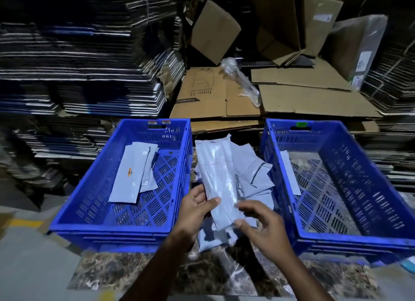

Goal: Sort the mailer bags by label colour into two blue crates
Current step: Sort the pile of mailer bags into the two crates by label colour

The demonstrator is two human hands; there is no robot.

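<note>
A long grey mailer bag is held up between the two blue crates. My left hand grips its lower left edge, thumb on top. My right hand pinches its lower right corner. Under it lies a pile of grey mailer bags on the floor. The left crate holds a few grey bags, one with an orange label. Its far rim carries orange stickers. The right crate has a green sticker on its far rim and one grey bag against its left wall.
Tall stacks of flattened cartons fill the left and the far right. Flat brown cardboard sheets and open boxes lie behind the crates, with a clear plastic wrap on them. Marble-patterned floor lies in front.
</note>
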